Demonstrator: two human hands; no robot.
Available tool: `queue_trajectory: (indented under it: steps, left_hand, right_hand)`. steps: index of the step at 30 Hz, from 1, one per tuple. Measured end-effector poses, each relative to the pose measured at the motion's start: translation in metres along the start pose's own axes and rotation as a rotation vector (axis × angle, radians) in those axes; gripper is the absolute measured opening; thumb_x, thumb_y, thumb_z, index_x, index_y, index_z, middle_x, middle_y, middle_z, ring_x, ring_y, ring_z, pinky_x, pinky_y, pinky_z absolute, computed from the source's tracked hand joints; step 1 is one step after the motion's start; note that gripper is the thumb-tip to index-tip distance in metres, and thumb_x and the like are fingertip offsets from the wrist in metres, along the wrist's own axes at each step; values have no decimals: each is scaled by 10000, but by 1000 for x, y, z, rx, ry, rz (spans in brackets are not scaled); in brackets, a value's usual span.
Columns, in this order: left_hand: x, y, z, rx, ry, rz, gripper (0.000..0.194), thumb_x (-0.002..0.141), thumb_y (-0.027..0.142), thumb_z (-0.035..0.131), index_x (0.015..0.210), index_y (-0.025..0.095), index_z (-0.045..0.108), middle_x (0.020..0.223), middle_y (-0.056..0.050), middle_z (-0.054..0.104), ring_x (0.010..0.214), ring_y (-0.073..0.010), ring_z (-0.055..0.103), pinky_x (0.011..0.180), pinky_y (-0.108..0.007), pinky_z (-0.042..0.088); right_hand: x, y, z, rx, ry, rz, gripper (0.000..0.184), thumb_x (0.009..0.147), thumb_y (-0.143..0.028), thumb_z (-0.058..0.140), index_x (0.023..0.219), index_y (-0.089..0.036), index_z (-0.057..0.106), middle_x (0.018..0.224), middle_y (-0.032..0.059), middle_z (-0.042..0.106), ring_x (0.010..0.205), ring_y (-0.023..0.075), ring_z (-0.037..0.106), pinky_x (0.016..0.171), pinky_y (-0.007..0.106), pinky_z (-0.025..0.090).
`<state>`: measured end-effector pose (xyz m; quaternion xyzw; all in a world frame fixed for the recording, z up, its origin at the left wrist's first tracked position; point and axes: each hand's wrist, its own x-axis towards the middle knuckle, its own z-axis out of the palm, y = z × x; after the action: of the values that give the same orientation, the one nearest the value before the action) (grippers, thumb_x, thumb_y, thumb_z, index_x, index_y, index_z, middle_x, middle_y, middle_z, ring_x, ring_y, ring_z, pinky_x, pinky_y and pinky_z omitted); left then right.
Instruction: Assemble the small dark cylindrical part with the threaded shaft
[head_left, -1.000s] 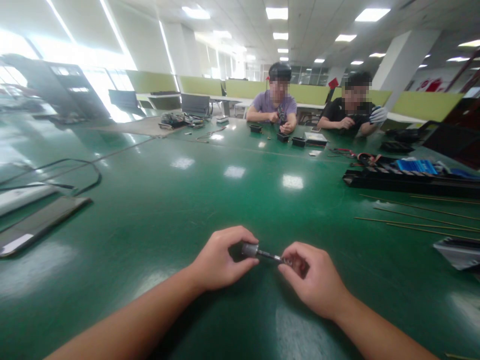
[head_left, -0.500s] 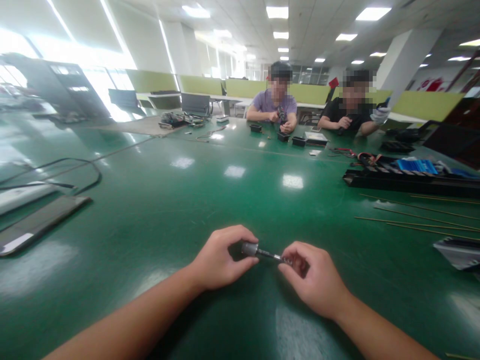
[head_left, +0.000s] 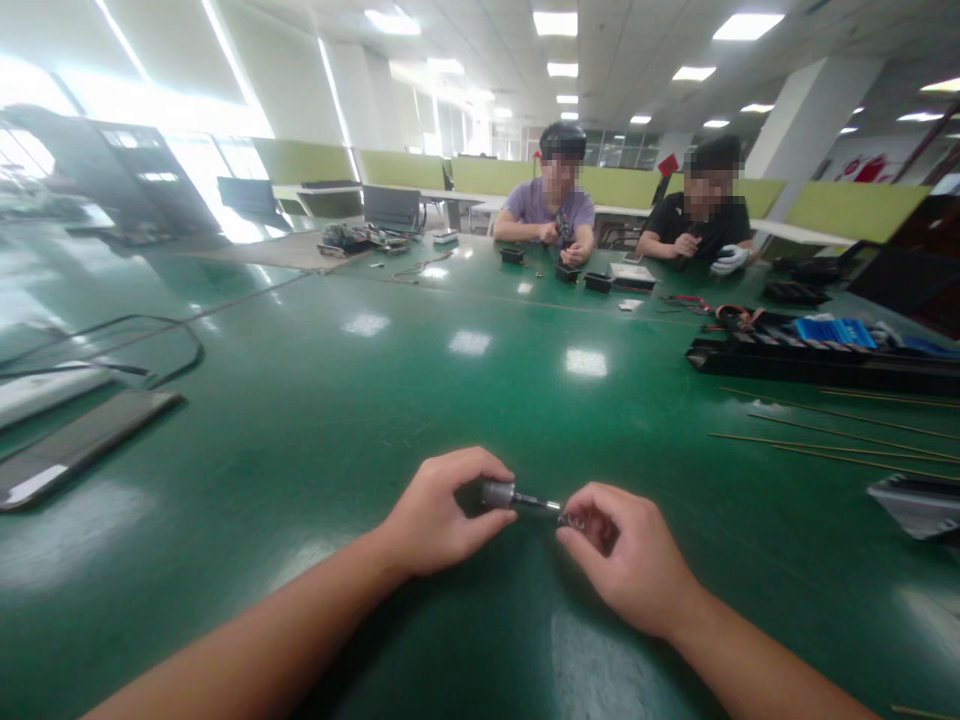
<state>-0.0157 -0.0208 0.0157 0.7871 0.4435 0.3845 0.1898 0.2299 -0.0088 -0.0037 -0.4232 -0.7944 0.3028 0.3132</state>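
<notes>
Low in front of us, over the green table (head_left: 337,400), we have both hands at work — apart from each other, but only narrowly. Our left hand (head_left: 442,510) has the grey cylinder (head_left: 498,494) between thumb and fingers, and its thin shaft (head_left: 536,503) points across to the right. Our right hand (head_left: 637,560) pinches the small spiral piece (head_left: 571,521), and the shaft's bright tip sits just beside it; whether they touch, we cannot tell.

Off to our left lies the flat grey panel (head_left: 90,445), a white patch on its near end. Over on the right, thin rods (head_left: 832,446) lie roughly side by side, and past them comes the long black tray (head_left: 825,368) with a blue packet (head_left: 836,332) on top.

Farther out, small black boxes (head_left: 598,283) stand before a person in purple (head_left: 536,212) — and beside that one, a person in black (head_left: 679,225) shows us a white glove (head_left: 730,260). Behind them run yellow-green partitions (head_left: 855,212).
</notes>
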Motion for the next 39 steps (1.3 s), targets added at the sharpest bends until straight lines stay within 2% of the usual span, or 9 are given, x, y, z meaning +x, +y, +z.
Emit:
queue_trajectory:
  steps: [4,13,18,22,34,39]
  left_hand:
    - [1,1,-2,-9,54,17,202,786,240,761,953,182,663,899,-23,681,805,-148,634,760,-261,499]
    - [1,0,-2,-15,48,2,206,784,243,767,951,178,665,896,-29,680,798,-154,633,752,-269,501]
    - [1,0,-2,-18,38,-8,199,791,246,761,951,179,664,893,-26,678,790,-151,630,750,-271,499]
    - [2,0,-2,-12,36,-6,196,791,246,761,948,183,663,892,-21,677,793,-149,631,755,-271,496]
    - [2,0,-2,-7,34,-13,198,789,254,765,946,189,665,888,-11,680,792,-141,631,752,-263,499]
    - [4,2,-1,48,117,-136,234,781,351,773,929,191,688,854,-25,685,772,-166,631,724,-284,496]
  right_hand:
    - [0,-1,0,5,4,-1,42,794,-230,653,808,-191,646,652,-11,590,560,138,542,533,247,397]
    - [0,-1,0,47,-2,12,80,815,-265,656,811,-187,638,649,-21,570,566,131,520,542,243,379]
    - [-2,4,-3,188,6,8,354,993,-384,426,715,-189,527,603,-23,488,566,129,469,552,258,329]
    - [-3,8,-2,221,32,-24,451,1026,-399,333,638,-196,439,573,-26,418,546,127,409,549,274,287]
    - [-3,6,-1,136,58,-42,483,1014,-391,378,575,-193,412,529,-32,392,500,112,392,523,278,236]
    - [-6,9,2,215,77,-41,496,1035,-398,348,585,-197,402,536,-30,390,503,114,378,526,271,256]
